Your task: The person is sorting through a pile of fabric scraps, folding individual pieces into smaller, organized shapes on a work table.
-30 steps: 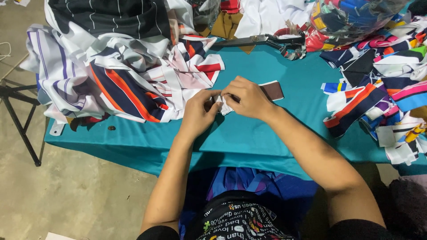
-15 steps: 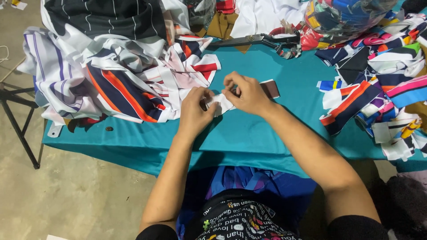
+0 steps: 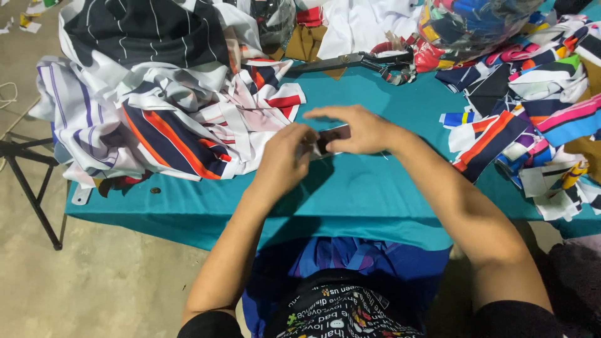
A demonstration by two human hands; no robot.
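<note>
Head view, hands: my left hand (image 3: 285, 159) and right hand (image 3: 357, 128) meet over the teal table (image 3: 350, 194), both pinched on a small dark card (image 3: 332, 136).
Card: mid-table, between my fingertips, edges partly hidden.
Grip: I'd judge light thumb pressure best, card kept flat.
Nearby: striped cloth pile (image 3: 163, 119) left, scraps (image 3: 532, 106) right, scissors (image 3: 350, 61) behind.

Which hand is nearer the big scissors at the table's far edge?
Right. The right hand lies just below the scissors; the left hand sits lower and further left.
</note>
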